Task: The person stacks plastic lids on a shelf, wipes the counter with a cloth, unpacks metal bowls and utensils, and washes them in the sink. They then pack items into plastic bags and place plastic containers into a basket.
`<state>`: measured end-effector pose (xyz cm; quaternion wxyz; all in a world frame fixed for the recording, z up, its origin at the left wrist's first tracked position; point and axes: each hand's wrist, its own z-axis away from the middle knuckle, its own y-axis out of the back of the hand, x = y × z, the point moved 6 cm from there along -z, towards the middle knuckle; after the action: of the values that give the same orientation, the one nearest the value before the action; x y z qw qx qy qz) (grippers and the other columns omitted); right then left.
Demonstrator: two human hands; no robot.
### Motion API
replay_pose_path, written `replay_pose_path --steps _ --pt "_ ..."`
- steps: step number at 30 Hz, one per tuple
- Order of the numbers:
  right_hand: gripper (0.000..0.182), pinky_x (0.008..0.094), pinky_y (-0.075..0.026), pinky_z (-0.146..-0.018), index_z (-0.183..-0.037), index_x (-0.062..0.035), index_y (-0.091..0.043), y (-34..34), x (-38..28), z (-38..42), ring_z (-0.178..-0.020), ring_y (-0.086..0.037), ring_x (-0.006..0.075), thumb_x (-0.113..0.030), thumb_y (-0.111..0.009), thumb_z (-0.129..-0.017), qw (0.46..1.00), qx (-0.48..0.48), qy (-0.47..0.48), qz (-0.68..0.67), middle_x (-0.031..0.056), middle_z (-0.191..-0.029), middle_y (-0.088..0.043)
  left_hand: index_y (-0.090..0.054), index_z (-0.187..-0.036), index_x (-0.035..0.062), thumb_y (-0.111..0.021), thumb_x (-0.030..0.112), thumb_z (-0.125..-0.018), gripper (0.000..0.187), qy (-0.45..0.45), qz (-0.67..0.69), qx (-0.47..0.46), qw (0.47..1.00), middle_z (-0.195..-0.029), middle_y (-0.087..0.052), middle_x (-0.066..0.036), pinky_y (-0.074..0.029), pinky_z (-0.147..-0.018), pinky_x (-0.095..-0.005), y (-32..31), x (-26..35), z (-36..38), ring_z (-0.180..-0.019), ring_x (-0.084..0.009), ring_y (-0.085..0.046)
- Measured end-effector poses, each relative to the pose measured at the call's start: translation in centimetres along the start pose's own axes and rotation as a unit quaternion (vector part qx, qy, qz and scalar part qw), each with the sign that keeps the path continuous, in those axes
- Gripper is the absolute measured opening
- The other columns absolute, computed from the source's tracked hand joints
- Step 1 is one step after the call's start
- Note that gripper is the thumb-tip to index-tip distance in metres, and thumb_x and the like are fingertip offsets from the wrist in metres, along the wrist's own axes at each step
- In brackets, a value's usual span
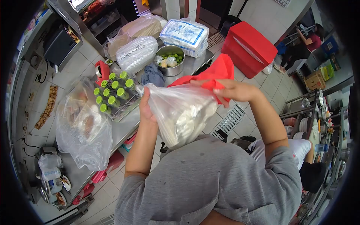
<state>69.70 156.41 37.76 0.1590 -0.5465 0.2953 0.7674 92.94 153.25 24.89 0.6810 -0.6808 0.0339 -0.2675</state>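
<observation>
A clear plastic bag [183, 116] with pale white contents hangs upright against my grey shirt. My left hand [147, 107] is closed round its gathered upper left corner. On the other side, my right hand [230, 91] has its fingers apart, slightly blurred, at a red plastic bag [223, 69]. That red bag spreads behind and over the upper right edge of the clear one. Whether my right fingertips grip the red film is hard to make out.
A steel counter [129, 125] holds green-capped bottles [112, 92], a large clear bag [84, 123], a steel pot [169, 62] of green items, a grey cloth [153, 76] and wrapped packs [185, 35]. A red box [249, 48] stands behind. Another person [309, 43] is at the upper right.
</observation>
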Motion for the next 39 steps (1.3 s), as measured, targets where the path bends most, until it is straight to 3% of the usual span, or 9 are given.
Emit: replay_pose_path --steps 6,7,10,15,24,27,31,37,39 --pt "0.067 0.0267 -0.045 -0.076 -0.15 -0.0065 -0.029 -4.1 3.3 2.4 -0.075 -0.054 0.0121 -0.048 -0.042 -0.099 0.992 0.08 0.04 -0.094 0.0046 -0.094 -0.061 -0.051 -0.127 0.0007 -0.048 0.046 -0.097 0.054 -0.063 0.057 0.111 0.99 -0.129 -0.057 -0.018 -0.038 -0.106 -0.0498 3.6 -1.8 -3.5 -0.122 -0.0348 -0.052" --pt "0.067 0.0268 -0.043 -0.081 -0.154 -0.0147 -0.019 -4.9 4.6 2.4 -0.075 -0.05 0.0118 -0.046 -0.042 -0.1 0.991 0.071 0.041 -0.109 0.0081 -0.143 -0.041 -0.049 -0.129 0.0008 -0.045 0.046 -0.098 0.055 -0.086 0.084 0.16 0.98 -0.132 -0.054 -0.018 -0.037 -0.107 -0.0504 3.9 -2.3 -3.7 -0.124 -0.0352 -0.05" --pt "0.068 0.0271 -0.043 -0.08 -0.154 -0.0123 -0.016 -5.9 7.5 3.1 -0.077 -0.05 0.0116 -0.045 -0.042 -0.1 0.975 0.161 0.02 -0.152 0.0082 -0.142 -0.041 -0.045 -0.133 0.0013 -0.04 0.045 -0.1 0.055 -0.108 0.116 0.245 0.956 -0.138 -0.049 -0.017 -0.036 -0.108 -0.0523 4.1 -3.8 -4.0 -0.127 -0.0359 -0.046" --pt "0.068 0.0264 -0.043 -0.079 -0.154 -0.0086 -0.007 -7.0 8.1 4.4 -0.072 -0.048 0.0113 -0.034 -0.041 -0.102 0.943 0.277 0.06 -0.176 0.0041 -0.095 -0.054 -0.042 -0.136 0.0019 -0.036 0.044 -0.102 0.054 -0.117 0.183 0.272 0.938 -0.14 -0.046 -0.017 -0.033 -0.109 -0.0557 6.2 -4.0 -5.5 -0.13 -0.0371 -0.043" --pt "0.078 0.0367 -0.048 -0.089 -0.155 -0.0126 -0.01 -7.8 5.8 -0.8 -0.097 -0.054 0.0141 -0.023 -0.059 -0.096 0.936 0.213 0.06 -0.272 0.0064 -0.112 -0.055 -0.045 -0.132 0.0018 -0.035 0.043 -0.102 0.052 -0.077 0.156 0.258 0.95 -0.136 -0.05 -0.017 -0.036 -0.108 -0.0548 5.4 -9.6 -7.0 -0.125 -0.0363 -0.049" --pt "0.082 0.0318 -0.044 -0.094 -0.151 -0.0012 -0.019 -4.2 5.6 -1.1 -0.115 -0.046 0.0124 -0.031 -0.065 -0.091 0.928 0.338 0.151 -0.04 0.0102 -0.145 -0.04 -0.046 -0.129 0.004 -0.042 0.043 -0.1 0.049 -0.013 0.085 0.196 0.977 -0.131 -0.053 -0.015 -0.038 -0.107 -0.0522 5.9 -12.3 -5.6 -0.121 -0.0349 -0.051" --pt "0.076 0.0253 -0.042 -0.076 -0.146 0.0025 -0.032 -1.6 7.5 -0.9 -0.081 -0.049 0.0108 -0.045 -0.058 -0.092 0.88 0.335 0.055 -0.332 0.0089 -0.129 -0.054 -0.047 -0.127 0.0077 -0.061 0.035 -0.094 0.045 0.098 -0.089 0.144 0.981 -0.122 -0.058 -0.009 -0.047 -0.095 -0.0462 8.4 -15.3 -4.6 -0.113 -0.0279 -0.057" --pt "0.079 0.0222 -0.038 -0.065 -0.138 0.006 -0.044 0.2 7.8 2.7 -0.062 -0.039 0.0073 -0.06 -0.039 -0.094 0.891 0.314 0.057 -0.324 0.0027 -0.096 -0.062 -0.05 -0.123 0.0058 -0.071 0.03 -0.087 0.048 0.197 -0.671 0.063 0.712 -0.099 -0.066 -0.003 -0.054 -0.07 -0.033 3.6 -7.5 -0.4 -0.089 -0.0174 -0.066" --pt "0.083 0.0216 -0.039 -0.066 -0.138 0.0069 -0.043 -0.1 7.5 2.9 -0.061 -0.039 0.0067 -0.063 -0.036 -0.094 0.896 0.304 0.059 -0.318 0.003 -0.097 -0.062 -0.05 -0.123 0.0036 -0.073 0.032 -0.084 0.052 -0.016 -0.873 0.064 0.483 -0.088 -0.065 -0.005 -0.051 -0.065 -0.0273 -0.7 -3.3 0.3 -0.074 -0.0143 -0.064"
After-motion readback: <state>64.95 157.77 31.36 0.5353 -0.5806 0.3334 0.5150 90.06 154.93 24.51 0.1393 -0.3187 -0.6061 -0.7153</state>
